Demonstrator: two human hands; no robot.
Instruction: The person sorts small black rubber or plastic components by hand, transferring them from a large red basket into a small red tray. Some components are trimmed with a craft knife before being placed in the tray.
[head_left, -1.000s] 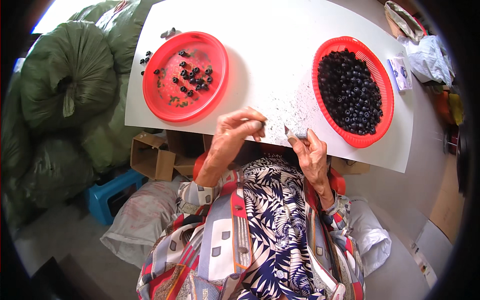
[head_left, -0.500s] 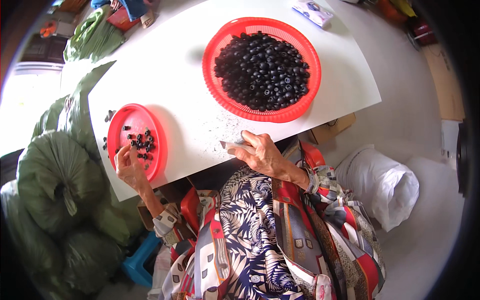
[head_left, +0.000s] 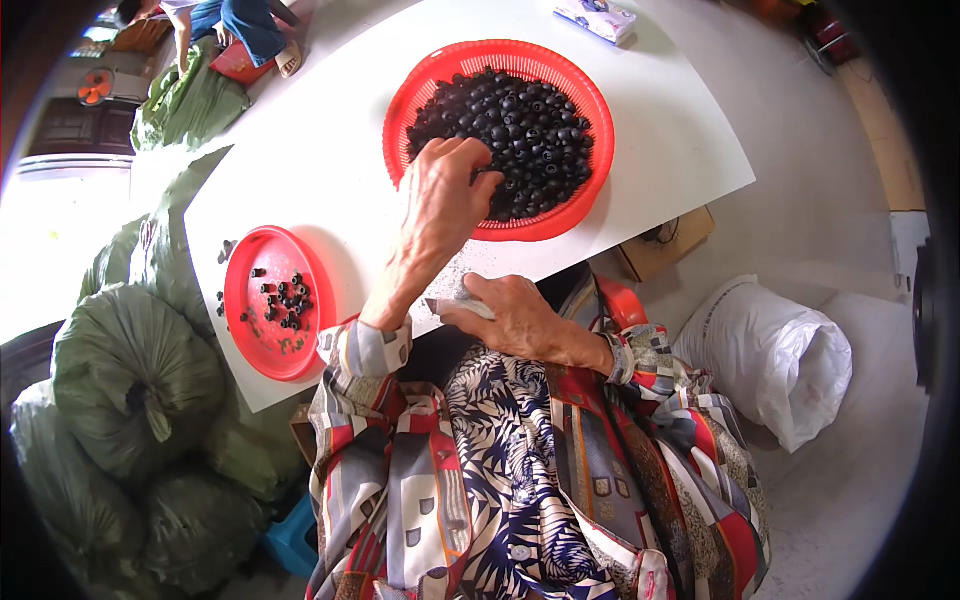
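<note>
A red mesh basket (head_left: 603, 150) full of small round black parts (head_left: 530, 135), some with a hole in the end, stands on the white table. My left hand (head_left: 440, 195) reaches over its near left rim, fingers curled down at the parts; whatever they pinch is hidden. Close to the table's front edge, my right hand (head_left: 520, 320) grips a small flat blade (head_left: 463, 307), its pale wrapped end between thumb and fingers. To the left lies a shallow red plate (head_left: 248, 345) with several small black pieces (head_left: 290, 300) scattered on it.
Dark crumbs lie on the white table (head_left: 680, 150) near my right hand. A tissue pack (head_left: 597, 18) sits at the far edge. Green sacks (head_left: 140, 380) crowd the left side, and a white sack (head_left: 765, 355) stands at right. Another person (head_left: 250, 25) bends at the far left.
My left hand has moved from the red plate up and right to the basket of black parts. My right hand keeps the blade in nearly the same place. A person has come into view far left.
</note>
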